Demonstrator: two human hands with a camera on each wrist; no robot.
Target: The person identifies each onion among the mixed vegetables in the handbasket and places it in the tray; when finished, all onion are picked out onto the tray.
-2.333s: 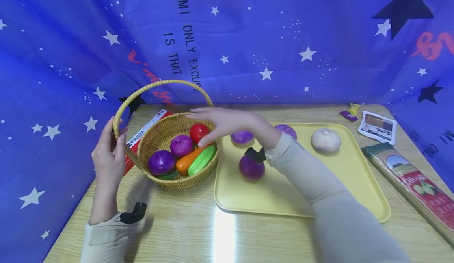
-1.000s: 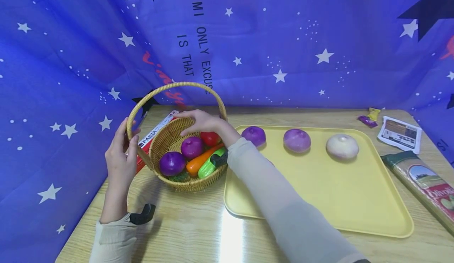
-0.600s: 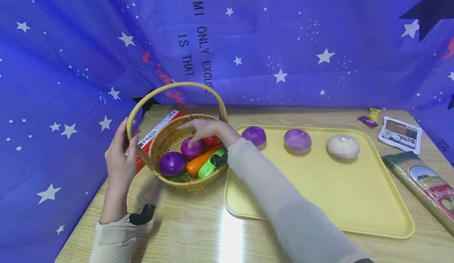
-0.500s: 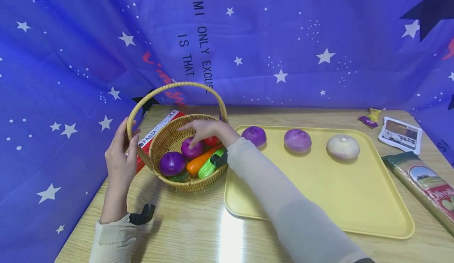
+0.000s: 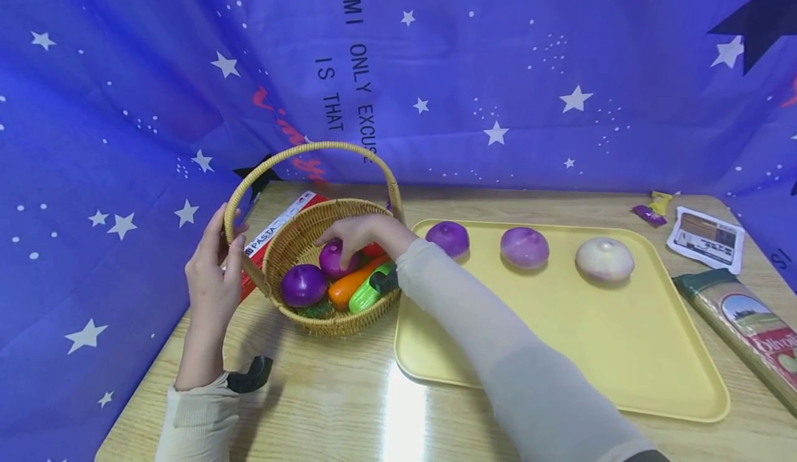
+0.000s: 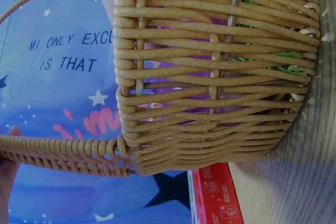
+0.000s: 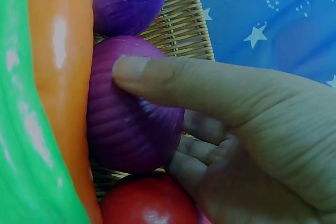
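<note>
Wooden counter (image 5: pixel 324 407), blue star-print cloth hung behind and to both sides. Left of centre in the head view: wicker basket (image 5: pixel 292 237), its arched handle over the opening, right forearm passing under it. A red pasta box (image 5: pixel 274 230) lies just behind the basket's left side. Right edge of frame: long pasta packet (image 5: pixel 744 327), white packet (image 5: pixel 706 237) above it, small purple and yellow wrappers (image 5: pixel 650 209) in the far corner. Basket contents: two purple onions, an orange carrot (image 5: pixel 349 283), a green cucumber (image 5: pixel 364 296), a red tomato (image 7: pixel 149 203) mostly hidden by the hand, some green leafy stuff at the bottom. Yellow tray (image 5: pixel 560 351) just right of the basket holds a row along its far side: purple onion (image 5: pixel 451 238), paler purple onion (image 5: pixel 525 247), white onion (image 5: pixel 605 259). Right hand (image 5: pixel 361 234) is inside the basket, thumb and fingers curled round the rear purple onion (image 7: pixel 128 108), which rests against the carrot. Left hand (image 5: pixel 214 272) grips the handle (image 6: pixel 63 153) at the basket's left side.
</note>
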